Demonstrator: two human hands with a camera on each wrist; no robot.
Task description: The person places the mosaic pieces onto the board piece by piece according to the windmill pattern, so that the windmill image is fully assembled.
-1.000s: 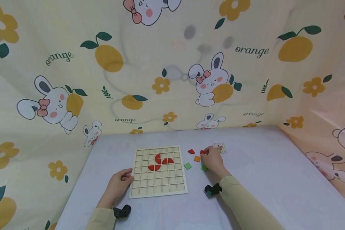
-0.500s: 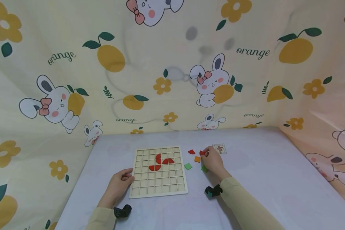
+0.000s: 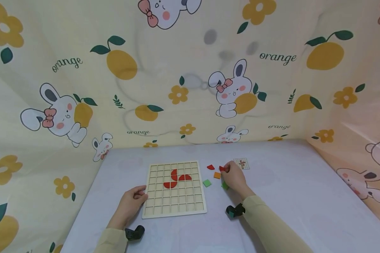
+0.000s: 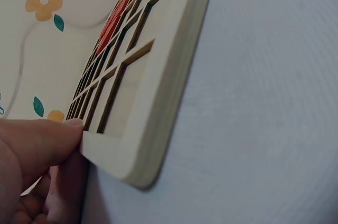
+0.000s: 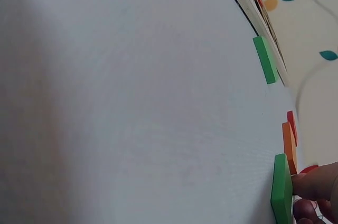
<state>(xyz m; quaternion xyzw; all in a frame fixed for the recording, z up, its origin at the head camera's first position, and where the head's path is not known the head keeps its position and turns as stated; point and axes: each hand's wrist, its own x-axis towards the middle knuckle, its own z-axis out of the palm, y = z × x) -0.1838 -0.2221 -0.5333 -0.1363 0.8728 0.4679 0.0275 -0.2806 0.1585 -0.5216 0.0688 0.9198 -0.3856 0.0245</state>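
A cream grid board [image 3: 174,205] lies flat on the table, with several red quarter-circle pieces [image 3: 170,184] set in its squares. My left hand [image 3: 130,203] holds the board's left edge; in the left wrist view, a fingertip [image 4: 74,124] lies on the rim near a corner. Right of the board, my right hand [image 3: 235,177] pinches a red quarter-circle piece [image 3: 221,168], which its fingers partly cover. Another red piece [image 3: 210,167], an orange square [image 3: 217,175] and a green square [image 3: 207,182] lie nearby. A second green square [image 3: 225,185] sits partly under the right hand.
A small printed pattern card [image 3: 243,163] lies just behind the right hand. The white table [image 3: 288,189] meets a patterned cloth wall [image 3: 196,116] at the back. Each wrist carries a black camera, such as the right one [image 3: 235,210].
The red piece at my right fingertips has shifted slightly left. My left hand and the board stay where they were.
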